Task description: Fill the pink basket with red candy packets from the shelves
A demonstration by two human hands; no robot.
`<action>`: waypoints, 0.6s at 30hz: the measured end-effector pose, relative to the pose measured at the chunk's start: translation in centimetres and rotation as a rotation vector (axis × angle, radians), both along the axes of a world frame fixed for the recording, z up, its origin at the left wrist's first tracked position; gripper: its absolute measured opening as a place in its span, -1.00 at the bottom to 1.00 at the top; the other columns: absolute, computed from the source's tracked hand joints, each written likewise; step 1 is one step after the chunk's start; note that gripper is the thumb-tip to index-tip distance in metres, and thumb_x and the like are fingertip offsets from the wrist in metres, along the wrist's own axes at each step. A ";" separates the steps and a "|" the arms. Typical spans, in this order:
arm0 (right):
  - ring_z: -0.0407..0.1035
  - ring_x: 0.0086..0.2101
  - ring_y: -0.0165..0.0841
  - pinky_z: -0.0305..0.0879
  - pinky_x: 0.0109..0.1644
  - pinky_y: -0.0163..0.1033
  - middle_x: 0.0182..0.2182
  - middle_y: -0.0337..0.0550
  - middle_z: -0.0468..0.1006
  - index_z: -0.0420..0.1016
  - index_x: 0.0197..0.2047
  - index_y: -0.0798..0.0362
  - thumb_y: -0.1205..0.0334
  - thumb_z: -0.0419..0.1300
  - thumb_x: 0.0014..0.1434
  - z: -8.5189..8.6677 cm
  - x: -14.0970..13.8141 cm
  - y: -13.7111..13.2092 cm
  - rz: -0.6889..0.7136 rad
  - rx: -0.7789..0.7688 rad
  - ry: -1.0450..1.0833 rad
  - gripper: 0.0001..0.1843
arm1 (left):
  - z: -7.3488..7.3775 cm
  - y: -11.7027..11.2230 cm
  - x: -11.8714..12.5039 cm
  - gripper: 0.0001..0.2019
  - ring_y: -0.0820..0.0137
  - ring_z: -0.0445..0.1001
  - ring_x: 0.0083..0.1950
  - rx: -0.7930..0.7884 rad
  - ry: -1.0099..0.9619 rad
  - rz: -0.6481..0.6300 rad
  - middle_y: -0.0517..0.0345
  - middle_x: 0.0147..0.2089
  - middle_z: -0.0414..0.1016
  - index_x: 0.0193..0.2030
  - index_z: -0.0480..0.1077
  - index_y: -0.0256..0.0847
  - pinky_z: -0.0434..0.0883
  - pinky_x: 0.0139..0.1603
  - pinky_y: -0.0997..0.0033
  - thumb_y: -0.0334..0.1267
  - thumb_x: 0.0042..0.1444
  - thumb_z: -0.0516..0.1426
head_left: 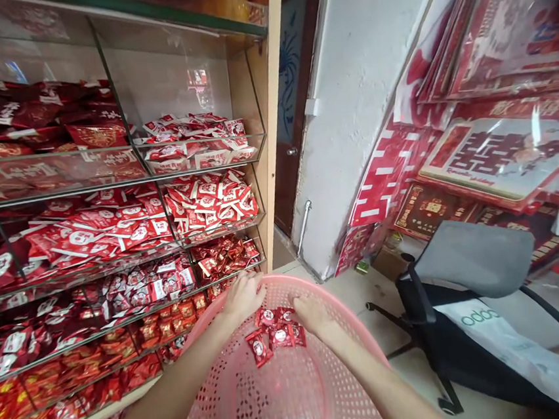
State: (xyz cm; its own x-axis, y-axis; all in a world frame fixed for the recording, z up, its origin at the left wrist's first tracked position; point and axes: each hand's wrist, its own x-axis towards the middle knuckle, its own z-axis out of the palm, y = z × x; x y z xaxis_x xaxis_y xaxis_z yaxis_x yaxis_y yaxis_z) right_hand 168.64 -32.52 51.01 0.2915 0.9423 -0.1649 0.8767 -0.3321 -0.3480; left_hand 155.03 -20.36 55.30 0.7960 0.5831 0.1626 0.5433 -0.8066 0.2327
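A large pink perforated plastic basket (349, 315) is in front of me, its far rim close to the shelves. Several small red candy packets (280, 335) lie together in its far part. My left hand (246, 296) is at the far left of the basket, in front of the rim, with its fingers curled; what they hold, if anything, is hidden. Beside the packets, my right hand (311, 312) reaches inside the basket. Its fingers are bent in and their tips are out of sight, so I cannot see what is in them.
Glass-fronted shelves (60, 191) on the left hold red and orange packets in compartments. A black and grey office chair (473, 270) with a white bag (515, 345) stands at right. Red decorations (496, 155) cover the right wall. A dark door (293, 103) stands behind.
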 end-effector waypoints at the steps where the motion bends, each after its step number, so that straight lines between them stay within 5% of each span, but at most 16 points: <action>1: 0.33 -0.13 -0.11 0.16 -0.08 -0.12 -0.20 0.19 0.46 0.36 -0.12 0.20 0.30 0.08 0.05 0.3 0.0 -0.1 -0.026 -0.007 -0.047 -0.70 | -0.1 -0.1 0.2 -0.63 0.32 0.25 0.02 -0.006 -0.002 -0.004 0.06 -0.03 0.40 0.01 0.30 -0.20 0.18 0.06 0.34 -0.28 0.05 -0.07; 6: 0.40 -0.24 -0.10 0.24 -0.23 -0.13 -0.30 0.22 0.49 0.28 -0.05 0.25 0.25 0.06 0.09 1.6 -1.0 -0.3 -0.127 -0.026 -0.228 -0.63 | -0.3 0.0 1.6 -0.64 0.31 0.24 0.03 -0.017 -0.038 -0.061 0.07 -0.02 0.39 -0.01 0.32 -0.21 0.17 0.08 0.31 -0.29 0.05 -0.07; 9: 0.42 -0.27 -0.14 0.27 -0.25 -0.17 -0.33 0.15 0.51 0.38 -0.17 0.20 0.13 0.07 0.08 1.3 -3.4 0.0 -0.032 -0.053 -0.228 -0.67 | -0.4 0.4 2.0 -0.63 0.33 0.23 0.03 -0.021 -0.067 -0.095 0.09 -0.02 0.39 0.01 0.31 -0.20 0.17 0.08 0.32 -0.29 0.05 -0.08; 13: 0.42 -0.29 -0.10 0.30 -0.24 -0.10 -0.35 0.16 0.52 0.47 -0.29 0.21 -0.05 0.13 -0.02 -1.1 -7.7 1.8 0.040 -0.118 -0.200 -0.55 | -1.1 1.7 1.8 -0.61 0.32 0.23 0.05 -0.026 -0.089 -0.087 0.09 0.03 0.37 0.03 0.30 -0.22 0.11 0.15 0.31 -0.27 0.06 -0.09; 18: 0.41 -0.25 -0.05 0.31 -0.20 -0.04 -0.28 0.17 0.51 0.47 -0.23 0.21 0.08 0.21 -0.10 -4.4 -10.3 4.7 0.031 -0.102 -0.216 -0.59 | -1.7 4.1 1.0 -0.60 0.31 0.21 0.09 -0.066 -0.052 -0.055 0.07 0.05 0.36 0.03 0.30 -0.20 0.11 0.14 0.28 -0.24 0.08 -0.11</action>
State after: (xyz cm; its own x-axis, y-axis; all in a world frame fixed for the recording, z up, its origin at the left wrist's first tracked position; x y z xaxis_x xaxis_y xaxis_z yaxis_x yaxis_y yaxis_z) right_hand 158.39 -27.84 46.66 0.3013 0.9329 -0.1970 0.9376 -0.3275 -0.1169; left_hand 155.98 -16.26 53.55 0.8186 0.5495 0.1673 0.4846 -0.8170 0.3126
